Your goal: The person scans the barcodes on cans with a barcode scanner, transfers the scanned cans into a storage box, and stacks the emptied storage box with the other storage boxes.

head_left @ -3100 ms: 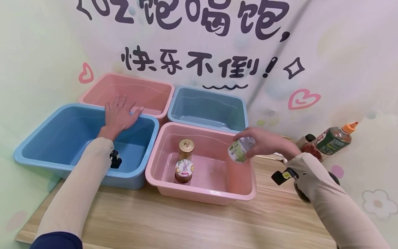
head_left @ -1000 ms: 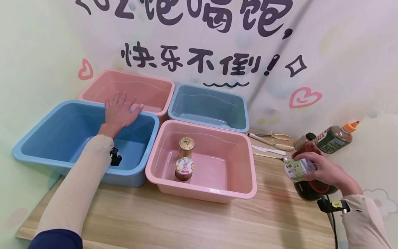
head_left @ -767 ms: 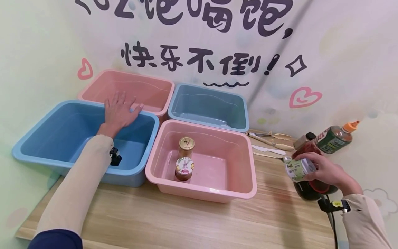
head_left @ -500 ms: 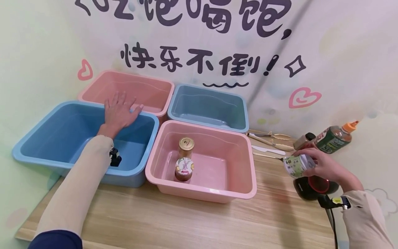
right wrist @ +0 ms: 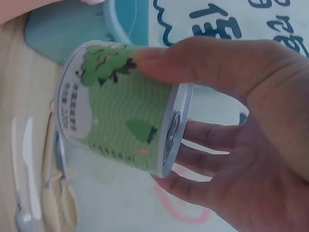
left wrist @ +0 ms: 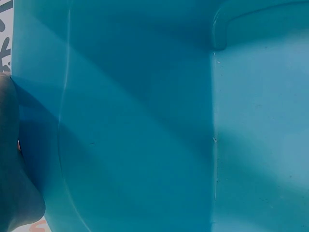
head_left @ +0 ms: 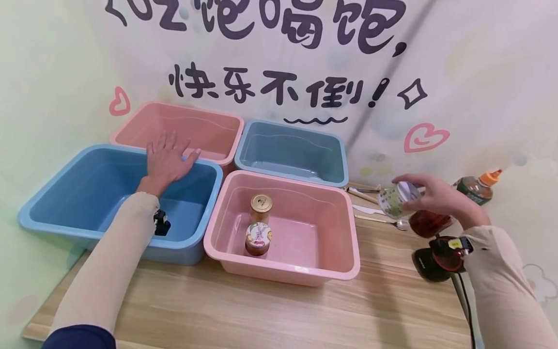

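Note:
My right hand (head_left: 436,196) grips a small green-and-white can (head_left: 395,198) in the air, right of the near pink tub (head_left: 283,276); the right wrist view shows the can (right wrist: 120,106) lying sideways between thumb and fingers (right wrist: 203,67). Inside that tub stand two jars, one with a gold lid (head_left: 260,203) and one with a patterned lid (head_left: 258,237). My left hand (head_left: 167,157) rests flat with spread fingers on the far rim of the near blue tub (head_left: 52,228). The left wrist view shows only the blue tub's inner wall (left wrist: 145,121).
A far pink tub (head_left: 131,127) and a far blue tub (head_left: 340,160) stand by the wall. Cutlery (head_left: 379,213) lies right of the tubs. A dark red jar (head_left: 429,224), a bottle with an orange cap (head_left: 479,186) and a black corded device (head_left: 436,264) sit at the right.
My right hand carried the can from over the pink tub down to the black device, then lifted it up and left. The left hand has stayed still.

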`<state>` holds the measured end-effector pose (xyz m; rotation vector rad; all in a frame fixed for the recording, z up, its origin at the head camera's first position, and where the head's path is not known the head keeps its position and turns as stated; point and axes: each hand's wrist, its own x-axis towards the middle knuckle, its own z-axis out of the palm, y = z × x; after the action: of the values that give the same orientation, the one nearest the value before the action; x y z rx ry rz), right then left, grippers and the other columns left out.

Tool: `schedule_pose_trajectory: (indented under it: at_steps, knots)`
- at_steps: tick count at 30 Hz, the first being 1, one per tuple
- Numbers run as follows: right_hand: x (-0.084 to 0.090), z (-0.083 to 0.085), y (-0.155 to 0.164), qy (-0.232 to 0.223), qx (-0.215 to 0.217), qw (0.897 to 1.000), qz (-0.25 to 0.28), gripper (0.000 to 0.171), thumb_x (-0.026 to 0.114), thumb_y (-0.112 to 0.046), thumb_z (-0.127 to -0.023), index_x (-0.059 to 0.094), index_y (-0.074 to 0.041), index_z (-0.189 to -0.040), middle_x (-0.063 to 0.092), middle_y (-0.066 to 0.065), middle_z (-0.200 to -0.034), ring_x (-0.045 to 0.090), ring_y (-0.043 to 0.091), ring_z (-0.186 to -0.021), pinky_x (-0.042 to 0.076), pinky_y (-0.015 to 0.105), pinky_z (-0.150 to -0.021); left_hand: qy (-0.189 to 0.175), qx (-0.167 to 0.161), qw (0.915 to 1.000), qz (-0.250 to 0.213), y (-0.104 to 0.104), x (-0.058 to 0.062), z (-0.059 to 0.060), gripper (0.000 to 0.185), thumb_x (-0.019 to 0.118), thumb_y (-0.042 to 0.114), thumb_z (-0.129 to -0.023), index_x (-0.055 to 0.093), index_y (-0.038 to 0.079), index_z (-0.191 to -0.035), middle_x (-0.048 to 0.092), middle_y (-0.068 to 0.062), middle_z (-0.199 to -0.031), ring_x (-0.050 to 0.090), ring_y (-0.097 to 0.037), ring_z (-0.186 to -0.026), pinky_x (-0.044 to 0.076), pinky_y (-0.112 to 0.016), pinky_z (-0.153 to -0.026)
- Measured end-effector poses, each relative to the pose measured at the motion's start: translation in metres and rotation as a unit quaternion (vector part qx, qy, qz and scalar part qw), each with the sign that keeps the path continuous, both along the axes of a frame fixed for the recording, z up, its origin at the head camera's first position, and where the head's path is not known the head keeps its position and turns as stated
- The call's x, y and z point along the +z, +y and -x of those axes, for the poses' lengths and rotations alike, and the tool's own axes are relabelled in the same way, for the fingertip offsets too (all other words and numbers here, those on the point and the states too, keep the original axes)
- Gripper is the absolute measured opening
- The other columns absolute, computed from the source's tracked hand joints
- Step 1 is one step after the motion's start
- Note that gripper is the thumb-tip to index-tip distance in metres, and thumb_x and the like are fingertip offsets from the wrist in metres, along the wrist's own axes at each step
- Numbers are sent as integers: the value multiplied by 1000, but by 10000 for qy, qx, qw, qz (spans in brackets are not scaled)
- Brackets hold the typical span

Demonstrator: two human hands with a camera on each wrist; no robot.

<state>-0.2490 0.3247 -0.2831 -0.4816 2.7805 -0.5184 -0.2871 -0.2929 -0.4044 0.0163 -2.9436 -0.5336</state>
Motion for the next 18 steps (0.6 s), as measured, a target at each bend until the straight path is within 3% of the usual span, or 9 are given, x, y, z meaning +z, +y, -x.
schedule_pose_trajectory:
  at_steps: [10, 18]
  knots:
    - [20, 47, -65, 131, 176, 9992, 347, 65, 80, -13, -81, 55, -12, -141, 63, 25, -125, 59, 34, -103, 50, 32, -78, -38, 31, 10000, 44, -3, -1, 1, 79, 27, 65, -98, 23, 15, -159, 1, -18, -169, -7, -43, -155, -5, -70, -118]
    - [19, 84, -118, 103, 490, 9982, 344, 63, 78, -12, -80, 56, -12, -140, 62, 22, -127, 57, 37, -111, 52, 38, -85, -29, 15, 10000, 47, -3, -1, 0, 79, 27, 65, -98, 24, 15, -159, 3, -18, -169, -6, -43, -155, -5, -70, -118]
